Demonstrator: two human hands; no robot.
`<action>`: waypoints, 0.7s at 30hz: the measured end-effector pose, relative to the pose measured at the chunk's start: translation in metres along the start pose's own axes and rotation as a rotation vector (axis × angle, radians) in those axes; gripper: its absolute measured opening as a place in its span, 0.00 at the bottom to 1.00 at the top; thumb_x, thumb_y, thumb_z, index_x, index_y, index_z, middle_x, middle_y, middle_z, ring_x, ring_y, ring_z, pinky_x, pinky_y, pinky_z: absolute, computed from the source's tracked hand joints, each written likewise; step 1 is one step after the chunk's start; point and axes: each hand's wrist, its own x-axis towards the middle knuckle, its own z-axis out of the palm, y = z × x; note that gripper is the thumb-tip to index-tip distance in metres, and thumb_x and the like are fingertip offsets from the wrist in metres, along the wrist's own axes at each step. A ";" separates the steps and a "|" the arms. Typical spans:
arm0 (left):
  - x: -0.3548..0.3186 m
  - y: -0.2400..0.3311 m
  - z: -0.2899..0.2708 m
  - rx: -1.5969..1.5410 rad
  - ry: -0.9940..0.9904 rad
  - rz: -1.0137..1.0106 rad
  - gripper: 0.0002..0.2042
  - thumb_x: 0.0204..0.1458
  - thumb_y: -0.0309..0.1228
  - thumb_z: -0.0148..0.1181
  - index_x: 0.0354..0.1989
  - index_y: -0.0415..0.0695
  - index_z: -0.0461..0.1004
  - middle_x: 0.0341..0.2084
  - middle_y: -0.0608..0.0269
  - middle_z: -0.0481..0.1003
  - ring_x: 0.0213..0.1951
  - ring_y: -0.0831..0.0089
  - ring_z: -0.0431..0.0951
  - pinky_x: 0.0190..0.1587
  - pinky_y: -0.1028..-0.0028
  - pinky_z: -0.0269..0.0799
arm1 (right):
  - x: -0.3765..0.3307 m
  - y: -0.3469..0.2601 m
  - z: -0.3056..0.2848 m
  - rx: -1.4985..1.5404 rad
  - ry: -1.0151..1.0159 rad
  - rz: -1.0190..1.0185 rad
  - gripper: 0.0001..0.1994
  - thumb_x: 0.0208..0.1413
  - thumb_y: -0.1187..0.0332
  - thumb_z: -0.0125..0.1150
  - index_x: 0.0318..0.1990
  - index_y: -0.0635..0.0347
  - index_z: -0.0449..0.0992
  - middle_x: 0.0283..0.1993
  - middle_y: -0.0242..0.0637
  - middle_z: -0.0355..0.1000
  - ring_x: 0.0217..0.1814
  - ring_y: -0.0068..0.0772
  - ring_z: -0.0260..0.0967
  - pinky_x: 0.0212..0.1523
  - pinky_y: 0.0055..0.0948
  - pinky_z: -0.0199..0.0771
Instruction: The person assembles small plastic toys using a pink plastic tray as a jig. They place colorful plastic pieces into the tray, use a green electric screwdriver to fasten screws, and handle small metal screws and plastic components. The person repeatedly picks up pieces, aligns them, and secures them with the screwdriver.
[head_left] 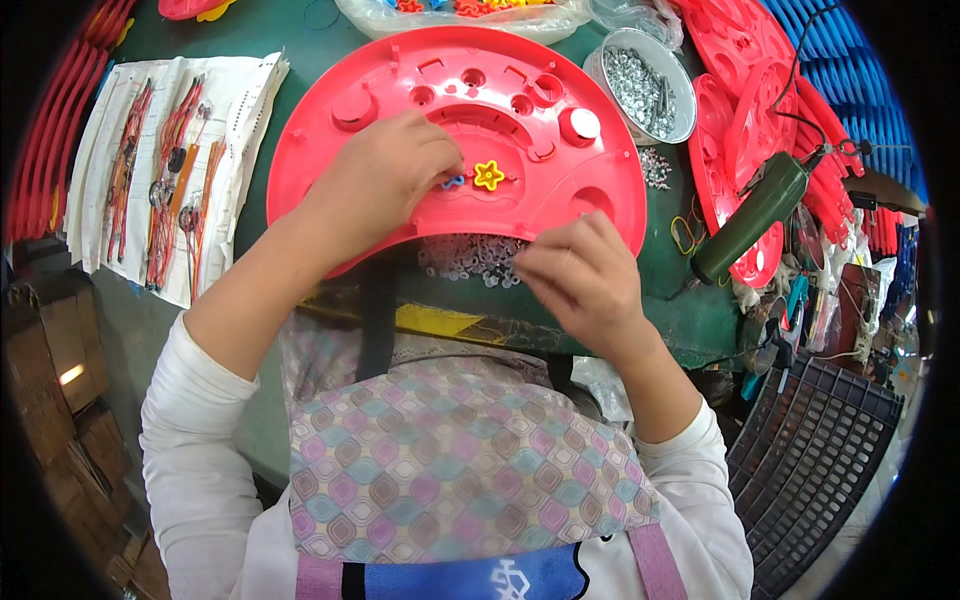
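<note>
the left forearm slants up and rightward across the near edge of the red half-moon panel (465, 212), wrist bent, the left hand (385, 172) palm-down with knuckles raised. its grip is closed, fingertips bunched on a small blue piece (453, 183) on the panel, just beside a yellow star (489, 176). the right forearm angles up and leftward; the right hand (588, 285) hovers at the panel's near edge, fingers curled, beside the small clear rings (475, 260) on the green desk (665, 310). i cannot tell whether its grip holds anything.
</note>
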 end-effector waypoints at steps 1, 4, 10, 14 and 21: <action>0.002 -0.001 0.001 0.020 0.000 0.021 0.06 0.51 0.21 0.63 0.38 0.37 0.78 0.42 0.57 0.81 0.46 0.57 0.78 0.49 0.64 0.77 | -0.009 -0.002 0.001 -0.084 -0.037 -0.045 0.13 0.42 0.74 0.72 0.39 0.53 0.82 0.36 0.30 0.73 0.36 0.36 0.68 0.38 0.34 0.68; 0.002 0.008 0.001 0.164 0.079 0.086 0.07 0.50 0.20 0.63 0.37 0.38 0.78 0.43 0.57 0.80 0.46 0.56 0.79 0.48 0.63 0.77 | -0.021 -0.004 0.000 -0.286 -0.106 -0.143 0.14 0.40 0.71 0.68 0.39 0.51 0.82 0.38 0.28 0.72 0.38 0.33 0.67 0.39 0.35 0.68; -0.021 0.072 0.011 0.059 0.123 0.214 0.06 0.47 0.26 0.62 0.34 0.41 0.75 0.32 0.58 0.74 0.34 0.61 0.77 0.34 0.65 0.75 | -0.026 0.003 0.006 -0.450 -0.195 -0.249 0.13 0.45 0.64 0.59 0.39 0.54 0.80 0.46 0.30 0.70 0.47 0.32 0.66 0.50 0.36 0.69; -0.036 0.084 0.044 0.247 -0.016 0.231 0.05 0.44 0.32 0.58 0.23 0.44 0.73 0.29 0.60 0.69 0.34 0.65 0.73 0.31 0.67 0.71 | -0.021 -0.002 0.004 -0.316 -0.152 -0.160 0.12 0.43 0.68 0.66 0.38 0.54 0.77 0.48 0.30 0.75 0.46 0.35 0.71 0.48 0.40 0.69; -0.034 0.084 0.065 0.367 0.130 0.209 0.10 0.49 0.36 0.58 0.30 0.43 0.81 0.34 0.61 0.74 0.41 0.64 0.73 0.36 0.69 0.71 | -0.003 -0.004 -0.007 0.136 0.072 0.114 0.15 0.43 0.83 0.71 0.38 0.60 0.75 0.38 0.36 0.76 0.38 0.40 0.72 0.40 0.33 0.70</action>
